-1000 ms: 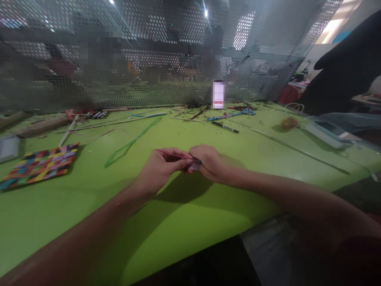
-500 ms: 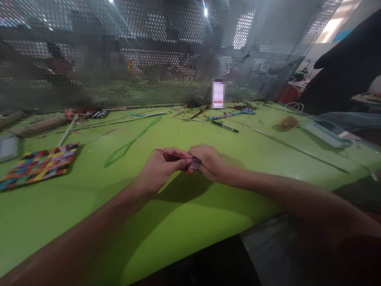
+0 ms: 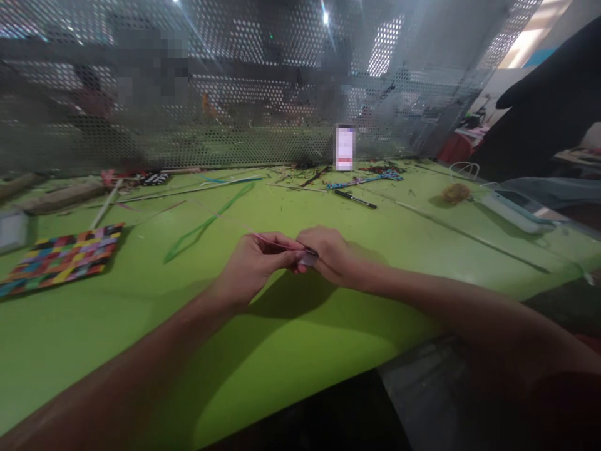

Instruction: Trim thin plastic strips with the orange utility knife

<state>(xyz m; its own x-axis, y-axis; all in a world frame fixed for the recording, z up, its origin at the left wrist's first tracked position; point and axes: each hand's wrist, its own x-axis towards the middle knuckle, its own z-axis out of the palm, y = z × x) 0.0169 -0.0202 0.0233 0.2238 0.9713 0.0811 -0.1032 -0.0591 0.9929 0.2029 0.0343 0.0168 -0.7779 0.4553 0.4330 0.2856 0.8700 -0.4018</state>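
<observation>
Both my hands meet over the middle of the green table (image 3: 291, 326). My left hand (image 3: 256, 263) is closed in a pinch on a thin pink strip (image 3: 277, 243) that runs across its fingers toward the right. My right hand (image 3: 328, 254) is closed too, gripping a small dark blade-like tool (image 3: 310, 255) pressed against the end of the strip. Fingertips of the two hands touch. What the tool exactly is stays unclear.
A colourful woven mat (image 3: 61, 257) lies at the left. A green strip loop (image 3: 206, 222), long thin sticks, a black pen (image 3: 354, 200) and scraps lie farther back. A perforated metal screen (image 3: 235, 94) stands behind. A clear container (image 3: 516, 210) sits at the right.
Hands stay in place with hardly any motion. The view has shifted slightly, so the woven mat sits a little lower left.
</observation>
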